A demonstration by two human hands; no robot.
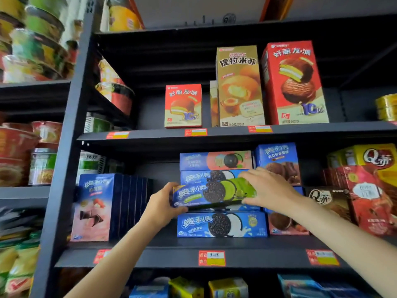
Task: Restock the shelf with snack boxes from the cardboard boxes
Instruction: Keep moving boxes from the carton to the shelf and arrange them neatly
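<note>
From the head view, you are holding a long blue-and-green cardboard cookie box (214,193) with both hands in front of the middle shelf board (193,258) of the dark metal shelving unit. Your left hand (162,206) is gripping the box's left end, thumb lying along the top edge and fingers curling underneath. Your right hand (268,189) is lying over the box's right end, fingers spread across its top and front and thumb tucked under the lower edge, so the box is being pinched between the two hands. The box is lying flat, slightly tilted, and sitting in a stack of long blue cookie boxes (221,225) near the middle of that shelf board; whether it is resting fully on the box below, you cannot tell from here.

Toward the left edge of the same board, a row of upright dark blue snack boxes (96,206) is standing front to back. Just right of the stack, a blue box with brown chocolate pictures (278,163) is standing behind your right hand, and red and yellow boxes (369,190) are crowding the right edge. On the board above, a small red pie box (183,105), a tall tan cake box (239,87) and a tall red pie box (294,82) are standing side by side. Stacked noodle bowls (34,39) are filling the neighbouring rack at the left.
</note>
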